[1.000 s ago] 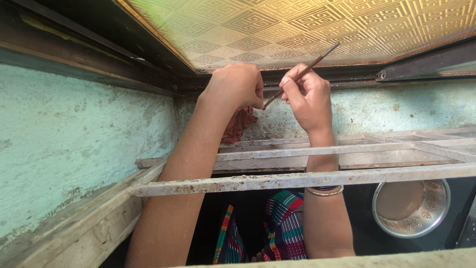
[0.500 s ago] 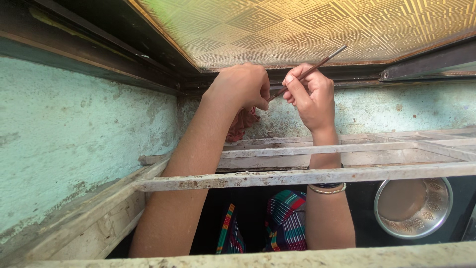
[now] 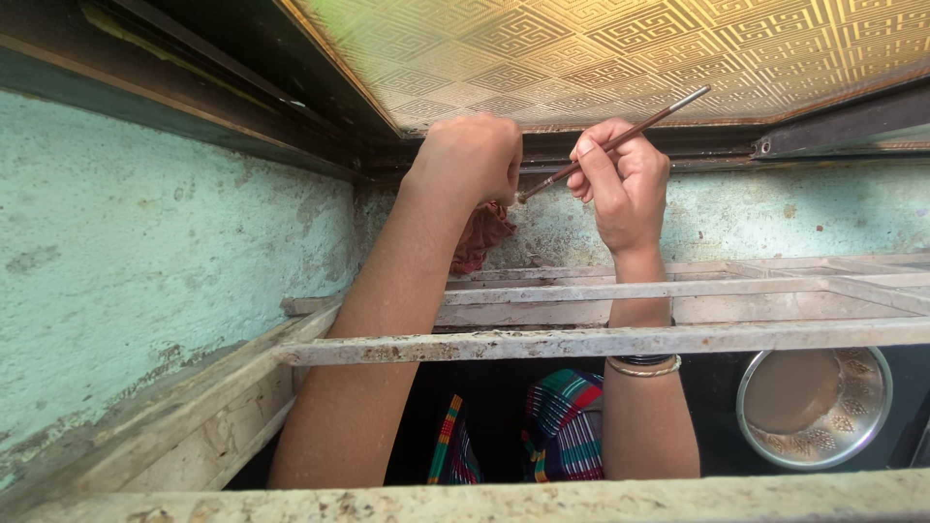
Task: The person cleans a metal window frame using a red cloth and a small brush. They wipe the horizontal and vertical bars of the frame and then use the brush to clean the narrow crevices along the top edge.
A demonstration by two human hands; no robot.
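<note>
Single head cam, no second view to overlap. It looks up and forward through the horizontal metal grille bars, close to both raised forearms. Faces the far window frame and patterned gold glass pane. Green wall on left; steel bowl at near right, below the bars.

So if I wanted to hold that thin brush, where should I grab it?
Probably on the bare handle just above the right hand, coming from the right. The brush slants up to the right, its far end sticks out free, and its tip is against the left hand.
</note>
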